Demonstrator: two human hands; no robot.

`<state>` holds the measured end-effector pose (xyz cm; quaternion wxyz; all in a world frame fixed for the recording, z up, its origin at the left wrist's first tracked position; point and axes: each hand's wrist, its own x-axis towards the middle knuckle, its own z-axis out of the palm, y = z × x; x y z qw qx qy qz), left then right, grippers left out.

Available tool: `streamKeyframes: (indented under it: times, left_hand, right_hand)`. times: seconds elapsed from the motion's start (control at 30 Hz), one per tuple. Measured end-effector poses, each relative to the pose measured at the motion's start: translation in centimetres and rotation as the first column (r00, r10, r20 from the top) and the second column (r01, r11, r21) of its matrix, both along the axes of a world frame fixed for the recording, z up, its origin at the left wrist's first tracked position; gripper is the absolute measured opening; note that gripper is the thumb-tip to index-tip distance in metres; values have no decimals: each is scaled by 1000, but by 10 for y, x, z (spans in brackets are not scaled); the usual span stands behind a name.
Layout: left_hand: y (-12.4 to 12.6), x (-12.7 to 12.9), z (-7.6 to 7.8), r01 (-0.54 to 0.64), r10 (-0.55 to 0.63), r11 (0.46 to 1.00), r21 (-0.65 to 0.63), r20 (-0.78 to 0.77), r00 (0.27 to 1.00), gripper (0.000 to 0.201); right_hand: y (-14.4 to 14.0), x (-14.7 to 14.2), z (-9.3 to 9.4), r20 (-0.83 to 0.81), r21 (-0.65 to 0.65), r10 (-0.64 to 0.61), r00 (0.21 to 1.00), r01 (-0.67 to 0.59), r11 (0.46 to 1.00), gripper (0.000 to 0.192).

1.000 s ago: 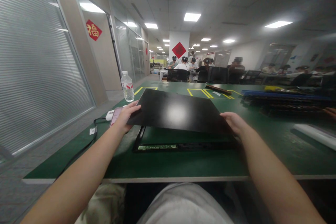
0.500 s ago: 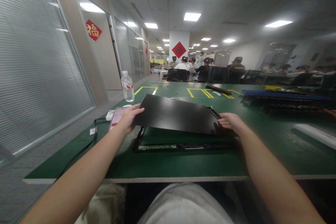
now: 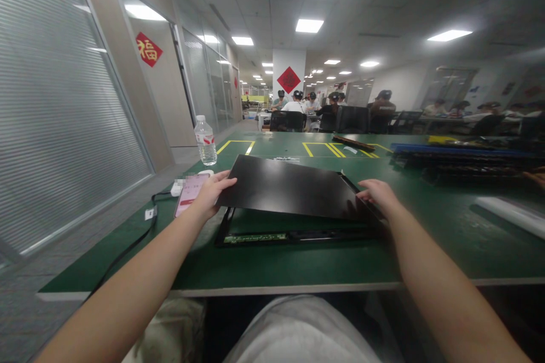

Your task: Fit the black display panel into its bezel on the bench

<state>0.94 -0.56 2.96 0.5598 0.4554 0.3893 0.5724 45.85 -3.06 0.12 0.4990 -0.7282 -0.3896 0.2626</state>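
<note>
On table point(image 3: 298, 272), clear bottle point(image 3: 206, 143), frame point(image 3: 327, 235) holding circuitry point(image 3: 255, 237), left fingers point(image 3: 225, 182) pinching black panel point(image 3: 289, 187), right fingers point(image 3: 371, 190), hold unclear

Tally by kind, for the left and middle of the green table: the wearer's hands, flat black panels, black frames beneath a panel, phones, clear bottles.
Hands, left hand and right hand: 2
Black panel: 1
Black frame: 1
Phone: 1
Clear bottle: 1
Total: 6
</note>
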Motion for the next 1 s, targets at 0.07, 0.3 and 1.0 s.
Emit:
streamKeyframes:
  times: [0.07,0.3,1.0]
  left_hand:
    - [-2,3,1,6,-6,1000,-15,-12,1000,36]
    - [-6,8,-2,-3,-1,996,-90,-46,999,35]
    - [-1,12,-14,30,-46,992,-120,-139,989,30]
  right_hand:
    - [1,4,-3,64,-26,0,998,2,1000,16]
    - [3,19,-9,296,-112,-14,955,49,993,33]
    - [-4,12,-1,463,-170,-33,886,125,977,32]
